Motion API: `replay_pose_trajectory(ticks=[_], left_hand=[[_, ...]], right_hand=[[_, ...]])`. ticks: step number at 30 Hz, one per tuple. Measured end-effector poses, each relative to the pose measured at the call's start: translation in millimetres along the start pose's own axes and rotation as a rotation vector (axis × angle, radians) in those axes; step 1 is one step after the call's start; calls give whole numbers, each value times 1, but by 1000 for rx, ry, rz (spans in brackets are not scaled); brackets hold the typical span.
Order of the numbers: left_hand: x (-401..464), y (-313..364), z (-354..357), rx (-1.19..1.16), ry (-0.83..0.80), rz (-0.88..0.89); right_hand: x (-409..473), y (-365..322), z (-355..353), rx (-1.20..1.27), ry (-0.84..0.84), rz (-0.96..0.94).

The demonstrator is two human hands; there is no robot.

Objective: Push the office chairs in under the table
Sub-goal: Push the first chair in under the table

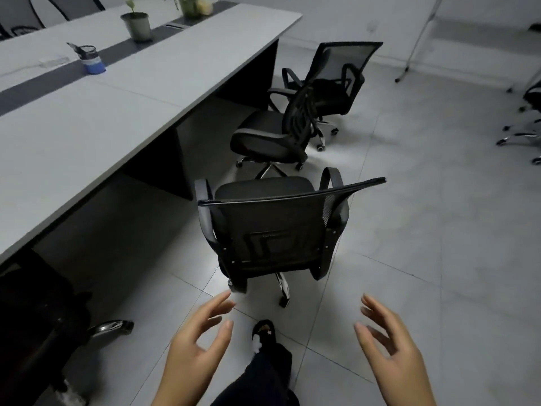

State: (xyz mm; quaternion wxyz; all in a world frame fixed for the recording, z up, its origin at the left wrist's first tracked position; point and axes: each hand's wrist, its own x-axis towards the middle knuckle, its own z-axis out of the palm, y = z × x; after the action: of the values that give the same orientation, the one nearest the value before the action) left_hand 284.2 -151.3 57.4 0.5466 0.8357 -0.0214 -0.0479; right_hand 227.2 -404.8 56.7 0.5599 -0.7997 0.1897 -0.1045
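Fingers (pixel 218 303) on both my hands are spreading apart, holding nothing, behind three black mesh office chairs (pixel 275 227) standing beside the long grey tabletop (pixel 87 127).

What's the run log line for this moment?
stage: reaching | left hand: open, empty | right hand: open, empty | nearest chair: untouched, outside table

Three black mesh office chairs (pixel 275 230) beside grey table (pixel 87 127); none tucked under

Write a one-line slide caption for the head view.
Both open hands, left hand and right hand, reach toward nearest office chair standing clear of table.
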Motion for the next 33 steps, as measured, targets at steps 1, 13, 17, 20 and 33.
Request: replay_pose_trajectory(ticks=[1,13,17,20,33], left_hand=[[12,2,5,11,-8,15],[165,54,15,85,38,278],[203,50,16,324,-56,304],[221,42,23,719,-166,324],[208,45,79,1055,45,-186]], right_hand=[[11,1,-1,-3,16,-3],[174,-39,1,-178,29,-175],[223,-38,-5,-413,-61,-335],[259,-28,-7,-602,-243,-426],[359,-2,-2,-890,-552,-927]])
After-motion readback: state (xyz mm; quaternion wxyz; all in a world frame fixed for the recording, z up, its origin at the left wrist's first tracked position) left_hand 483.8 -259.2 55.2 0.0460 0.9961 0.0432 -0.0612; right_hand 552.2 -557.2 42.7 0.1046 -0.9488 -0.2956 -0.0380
